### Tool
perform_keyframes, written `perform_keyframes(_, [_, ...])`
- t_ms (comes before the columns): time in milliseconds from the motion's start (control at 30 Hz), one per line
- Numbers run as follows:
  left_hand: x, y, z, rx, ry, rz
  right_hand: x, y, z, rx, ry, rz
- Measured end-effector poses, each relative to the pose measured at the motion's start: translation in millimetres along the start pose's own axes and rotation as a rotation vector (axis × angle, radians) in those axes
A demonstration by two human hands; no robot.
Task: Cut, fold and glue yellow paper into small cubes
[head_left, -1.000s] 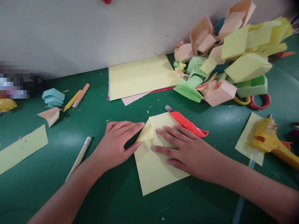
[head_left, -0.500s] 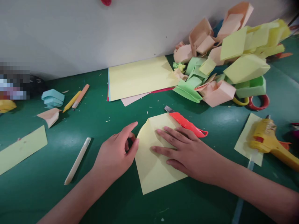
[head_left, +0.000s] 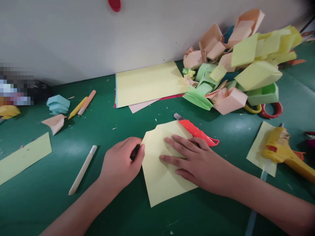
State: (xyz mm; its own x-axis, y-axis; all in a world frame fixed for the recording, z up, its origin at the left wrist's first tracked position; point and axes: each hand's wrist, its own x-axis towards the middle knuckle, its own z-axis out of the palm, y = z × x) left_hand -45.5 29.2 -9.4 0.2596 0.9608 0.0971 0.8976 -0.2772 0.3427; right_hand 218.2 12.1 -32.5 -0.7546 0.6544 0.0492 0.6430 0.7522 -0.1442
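Observation:
A pale yellow sheet of paper (head_left: 157, 177) lies on the green table in front of me, its top left corner slightly raised. My left hand (head_left: 123, 160) pinches the sheet's left edge between thumb and fingers. My right hand (head_left: 194, 160) rests flat on the paper with fingers spread, pressing it down. Beside the right fingertips lies a red utility knife (head_left: 197, 131), its blade end just past the sheet's top edge. The fingertips of the left hand are partly hidden.
Colored paper sheets (head_left: 150, 85) are stacked by the wall. Folded paper pieces (head_left: 228, 65) pile up at back right, near a red tape roll (head_left: 272, 110). A yellow glue gun (head_left: 277, 146) lies right. Leftward are a white stick (head_left: 83, 170), a paper strip (head_left: 27, 159) and folded blue paper (head_left: 58, 104).
My left fingers have closed on the sheet's left edge, and the curled corner has opened out flatter. My right hand stays in place. The view has shifted slightly.

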Motion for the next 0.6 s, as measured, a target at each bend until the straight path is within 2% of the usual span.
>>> perform_keyframes(267, [0.3,4.6,0.7,-0.171,-0.087,-0.101,-0.1,-0.4,1.7,-0.003,0.011,-0.008])
perform_keyframes(600, [11.1,-4.9,-3.0,-0.325,-0.248,-0.172,0.6,0.1,2.6,-0.003,0.020,-0.020])
